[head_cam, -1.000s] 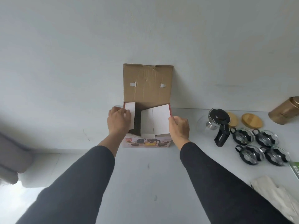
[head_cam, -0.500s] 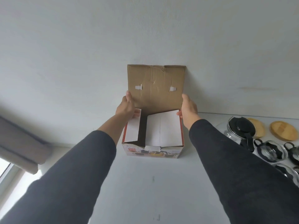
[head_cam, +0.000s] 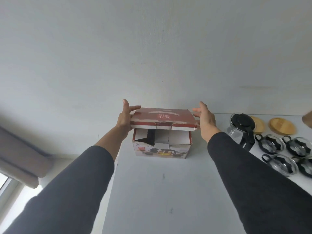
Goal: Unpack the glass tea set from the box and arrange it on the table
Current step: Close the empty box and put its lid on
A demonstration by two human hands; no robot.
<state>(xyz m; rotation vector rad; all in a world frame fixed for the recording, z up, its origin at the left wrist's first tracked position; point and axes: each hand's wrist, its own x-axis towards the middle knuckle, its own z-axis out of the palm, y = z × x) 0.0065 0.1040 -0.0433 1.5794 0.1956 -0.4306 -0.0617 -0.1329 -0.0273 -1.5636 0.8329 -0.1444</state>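
Note:
The printed cardboard box (head_cam: 161,150) stands on the white table (head_cam: 168,191) against the wall. Its red lid flap (head_cam: 163,118) lies folded down almost flat over the opening, with a gap at the front. My left hand (head_cam: 125,116) touches the lid's left edge with fingers spread. My right hand (head_cam: 204,118) is at the lid's right edge, fingers apart. To the right stand the glass teapot with a black lid and handle (head_cam: 243,128) and several glass cups in black holders (head_cam: 283,154).
Two round wooden lids (head_cam: 282,125) lie behind the cups. A brown object's edge (head_cam: 307,118) shows at the far right. A grey curtain (head_cam: 20,157) and a window are at the left, beside the table's left edge.
The upright brown lid flap has been swung forward and down over the box. Both hands moved from the box's side flaps up to the lid's edges.

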